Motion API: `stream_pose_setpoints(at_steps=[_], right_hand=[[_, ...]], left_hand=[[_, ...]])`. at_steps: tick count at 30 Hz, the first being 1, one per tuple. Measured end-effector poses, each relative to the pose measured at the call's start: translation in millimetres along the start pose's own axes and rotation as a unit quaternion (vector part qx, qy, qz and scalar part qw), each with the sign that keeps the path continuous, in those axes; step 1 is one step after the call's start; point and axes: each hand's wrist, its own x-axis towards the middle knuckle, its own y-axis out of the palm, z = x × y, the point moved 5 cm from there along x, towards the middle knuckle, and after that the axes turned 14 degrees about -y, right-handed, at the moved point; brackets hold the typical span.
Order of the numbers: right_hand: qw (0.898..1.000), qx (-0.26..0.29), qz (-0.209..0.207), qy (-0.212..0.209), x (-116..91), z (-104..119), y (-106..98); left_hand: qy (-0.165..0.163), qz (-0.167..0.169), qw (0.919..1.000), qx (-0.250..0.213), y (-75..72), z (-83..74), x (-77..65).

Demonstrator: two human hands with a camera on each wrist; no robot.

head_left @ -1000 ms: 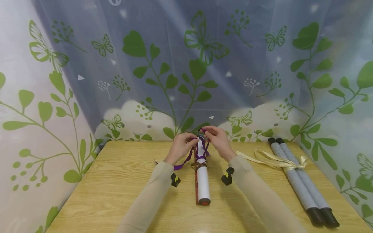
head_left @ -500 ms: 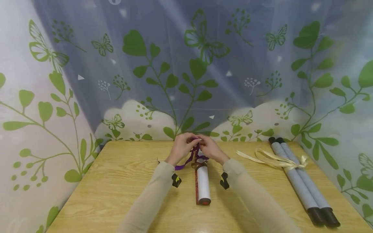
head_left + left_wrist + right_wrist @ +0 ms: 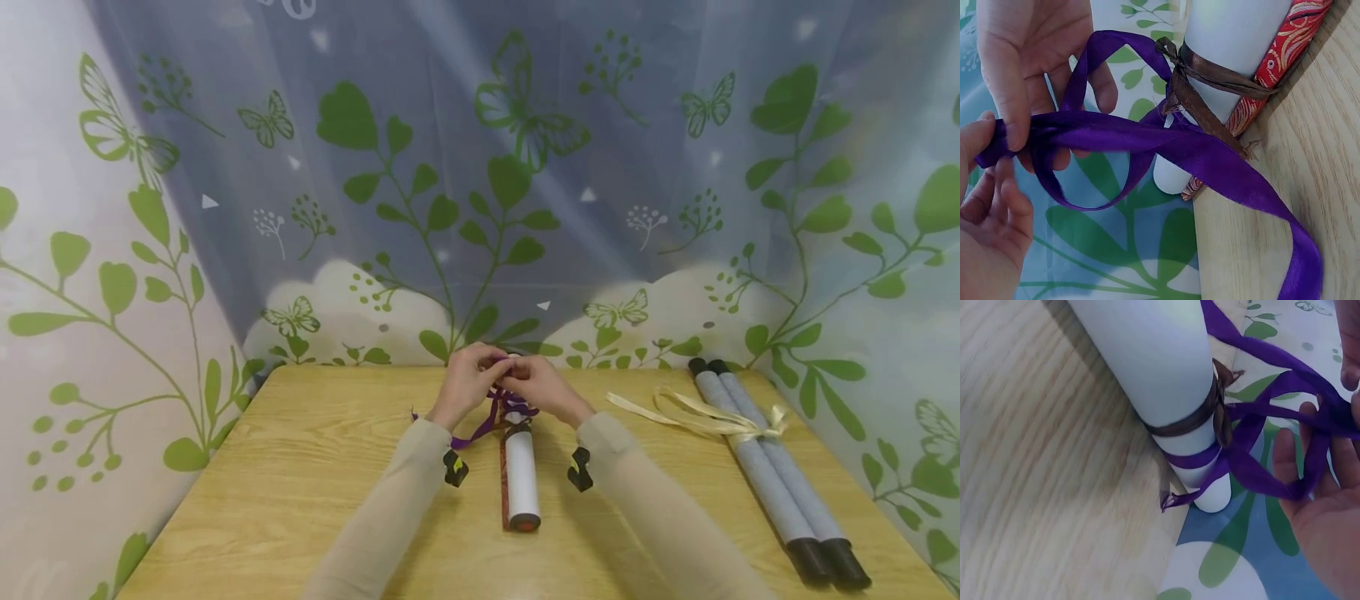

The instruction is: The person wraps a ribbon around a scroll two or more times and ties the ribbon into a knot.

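A white roll with a dark-rimmed end, likely a scroll, lies lengthwise on the wooden table beside a red patterned strip. Brown tie and purple ribbon circle it near its far end. Over that end, my left hand pinches the purple ribbon between thumb and fingers. My right hand meets it and pinches ribbon too; in the right wrist view, loops cross its spread fingers. The exact pinch is partly hidden by the fingers. One ribbon tail hangs to the left.
On the table's right side lie two grey rolls with black ends, tied together by a cream ribbon. A curtain printed with leaves and butterflies rises behind the table's far edge.
A second ago my right hand stood apart, holding ribbon out to the right. It has moved left to meet my left hand, and the ribbon is gathered between them.
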Motion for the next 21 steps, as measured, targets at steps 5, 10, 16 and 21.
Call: stream_pose_setpoints(at_steps=[5, 10, 16, 21], right_hand=[[1.000, -0.007, -0.015, -0.007, -1.0, 5.9, -0.7], [1.000, -0.005, -0.025, 0.010, 3.5, 1.0, -4.1], [0.999, 0.010, -0.025, 0.022, 2.5, 0.7, -5.0], [0.999, 0.029, -0.031, 0.025, 1.9, -0.2, -4.0]], left_hand=[[0.002, 0.005, 0.9998, -0.021, -2.3, 7.1, -0.9], [-0.046, 0.028, 0.9981, -0.030, -4.8, 25.0, 0.2], [-0.056, 0.092, 0.9935, 0.034, 0.8, 41.4, -5.5], [-0.058, 0.098, 0.9933, 0.018, -5.8, 47.5, -7.4]])
